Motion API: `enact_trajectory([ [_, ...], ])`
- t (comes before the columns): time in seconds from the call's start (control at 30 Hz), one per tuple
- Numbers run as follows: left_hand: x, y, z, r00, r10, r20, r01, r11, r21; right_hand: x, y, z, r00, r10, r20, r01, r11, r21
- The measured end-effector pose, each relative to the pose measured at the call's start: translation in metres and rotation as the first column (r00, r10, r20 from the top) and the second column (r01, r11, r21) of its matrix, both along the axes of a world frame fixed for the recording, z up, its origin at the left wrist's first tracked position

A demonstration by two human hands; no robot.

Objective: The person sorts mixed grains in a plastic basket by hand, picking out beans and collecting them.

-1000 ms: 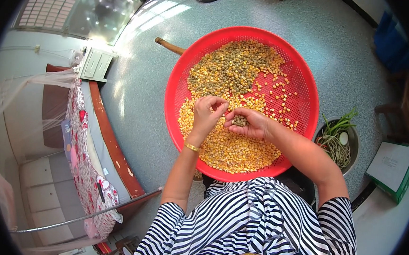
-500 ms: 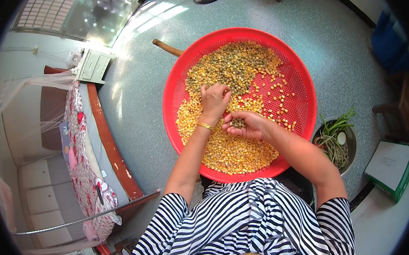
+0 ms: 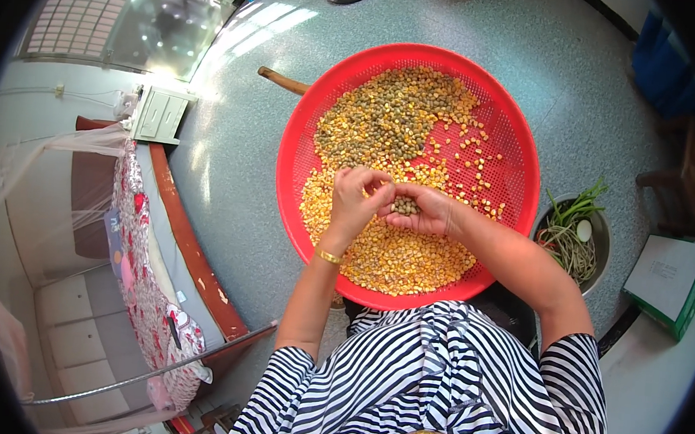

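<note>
A round red plastic sieve tray (image 3: 291,140) lies before me, full of yellow corn kernels (image 3: 408,266) and greenish-brown round beans or peas (image 3: 403,108). Kernels gather mostly at the near side, while the beans lie mixed with corn toward the far left. My right hand (image 3: 428,215) is cupped palm up over the middle of the tray, with a small heap of the beans (image 3: 404,206) in it. Right beside its fingertips, my left hand (image 3: 355,201) is pinched, thumb against fingers. Whatever sits in that pinch is too small to make out.
A wooden handle (image 3: 283,80) sticks out past the tray's far left rim. At the right stands a metal bowl (image 3: 600,263) of green vegetables, then a green and white box (image 3: 665,279). A bed (image 3: 141,235) is on the left, near a small pale cabinet (image 3: 161,115).
My left hand has come back from the bean pile toward me, down to the fingertips of my right hand. The right hand stays nearly in place with its beans.
</note>
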State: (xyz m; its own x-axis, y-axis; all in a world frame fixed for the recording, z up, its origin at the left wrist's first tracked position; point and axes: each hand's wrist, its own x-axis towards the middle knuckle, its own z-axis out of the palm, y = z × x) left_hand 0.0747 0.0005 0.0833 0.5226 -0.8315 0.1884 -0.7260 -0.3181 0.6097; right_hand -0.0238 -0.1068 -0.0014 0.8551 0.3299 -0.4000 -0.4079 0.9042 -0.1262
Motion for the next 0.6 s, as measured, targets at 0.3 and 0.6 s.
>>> enact_trajectory([
  [0.3,0.021,-0.013,-0.026,0.996,0.048,0.074,-0.047,0.999,-0.015,0.001,0.000,0.002,1.000,0.022,-0.012,-0.022,1.000,-0.014],
  [0.6,0.032,-0.036,-0.049,0.966,0.055,0.252,-0.096,0.984,0.150,0.000,0.000,0.005,1.000,0.022,-0.016,-0.023,0.999,-0.041],
])
